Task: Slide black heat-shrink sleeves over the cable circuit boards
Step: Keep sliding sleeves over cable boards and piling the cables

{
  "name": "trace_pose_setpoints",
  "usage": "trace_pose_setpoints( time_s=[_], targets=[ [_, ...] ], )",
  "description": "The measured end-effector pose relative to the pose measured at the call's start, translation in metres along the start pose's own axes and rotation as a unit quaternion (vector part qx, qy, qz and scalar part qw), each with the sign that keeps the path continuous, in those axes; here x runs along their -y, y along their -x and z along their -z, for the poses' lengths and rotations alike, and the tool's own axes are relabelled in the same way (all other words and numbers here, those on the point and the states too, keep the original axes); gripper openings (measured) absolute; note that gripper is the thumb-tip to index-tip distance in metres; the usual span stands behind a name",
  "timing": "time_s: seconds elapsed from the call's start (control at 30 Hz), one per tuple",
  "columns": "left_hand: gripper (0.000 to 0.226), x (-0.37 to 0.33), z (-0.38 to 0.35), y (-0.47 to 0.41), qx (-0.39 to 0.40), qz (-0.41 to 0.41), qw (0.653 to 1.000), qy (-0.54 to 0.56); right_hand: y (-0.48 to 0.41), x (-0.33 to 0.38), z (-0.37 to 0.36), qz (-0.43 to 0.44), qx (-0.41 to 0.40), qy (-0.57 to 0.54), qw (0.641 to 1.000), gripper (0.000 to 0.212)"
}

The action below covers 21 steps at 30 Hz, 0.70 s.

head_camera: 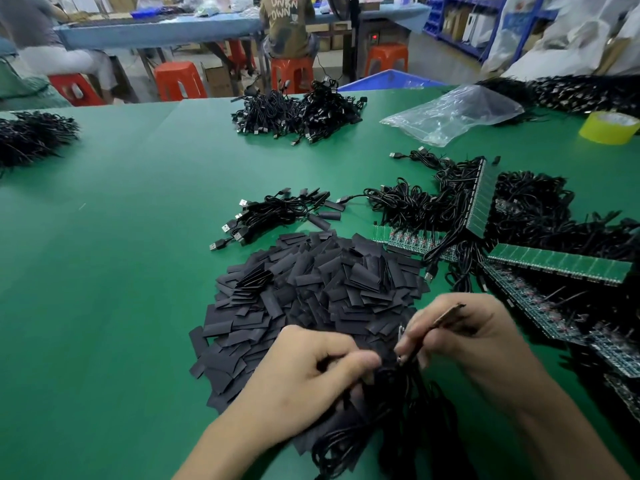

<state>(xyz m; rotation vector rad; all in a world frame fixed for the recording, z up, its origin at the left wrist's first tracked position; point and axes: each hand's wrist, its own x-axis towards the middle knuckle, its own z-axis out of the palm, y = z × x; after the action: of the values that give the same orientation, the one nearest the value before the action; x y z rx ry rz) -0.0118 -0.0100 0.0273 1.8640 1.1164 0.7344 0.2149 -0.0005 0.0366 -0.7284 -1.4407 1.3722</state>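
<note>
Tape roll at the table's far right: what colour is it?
Yellow tape roll, seen in the head view.

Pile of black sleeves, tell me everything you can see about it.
The pile of black sleeves is a loose heap of short, flat, matte rectangles, plastic-looking, overlapping at all angles on the green table. It lies centre-front, a cable bundle behind it, circuit board strips to its right. The left hand hides its near edge.

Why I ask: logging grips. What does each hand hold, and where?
Right hand pinches a blurred thin board by its lower part. Left hand pinches the black cable just beside it; the exact spot is hidden.
</note>
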Motion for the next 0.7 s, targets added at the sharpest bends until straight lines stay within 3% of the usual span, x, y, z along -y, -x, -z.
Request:
trace_pose_setpoints(
  time_s=[0.13, 0.23, 0.4, 0.47, 0.53, 0.6, 0.7],
  targets=[
    [0.044, -0.008, 0.010, 0.003, 0.145, 0.026, 0.985, 0.087, 0.001, -0.003, 0.006, 0.019, -0.096, -0.048, 0.994, 0.034],
    [0.025, -0.012, 0.011, 0.004, 0.226, 0.044, 0.965, 0.125, 0.000, -0.002, 0.007, 0.033, -0.146, -0.096, 0.984, 0.037],
    [0.019, -0.012, 0.004, 0.004, 0.275, 0.008, 0.959, 0.076, -0.002, 0.001, 0.011, 0.053, -0.139, -0.235, 0.961, 0.031],
    [0.017, -0.009, 0.002, 0.002, 0.206, 0.029, 0.974, 0.091, -0.001, 0.003, 0.015, 0.056, -0.125, -0.273, 0.952, 0.028],
    [0.017, 0.003, 0.000, -0.002, 0.035, 0.006, 0.999, -0.005, 0.000, 0.006, 0.018, 0.043, -0.123, -0.248, 0.960, 0.032],
    [0.012, 0.014, -0.002, -0.007, -0.134, -0.041, 0.976, -0.165, 0.000, 0.008, 0.018, 0.001, -0.123, -0.148, 0.981, 0.039],
    [0.016, 0.018, -0.003, -0.015, -0.211, -0.052, 0.935, -0.281, -0.001, 0.006, 0.011, -0.060, -0.098, 0.077, 0.990, 0.039]
  ],
)
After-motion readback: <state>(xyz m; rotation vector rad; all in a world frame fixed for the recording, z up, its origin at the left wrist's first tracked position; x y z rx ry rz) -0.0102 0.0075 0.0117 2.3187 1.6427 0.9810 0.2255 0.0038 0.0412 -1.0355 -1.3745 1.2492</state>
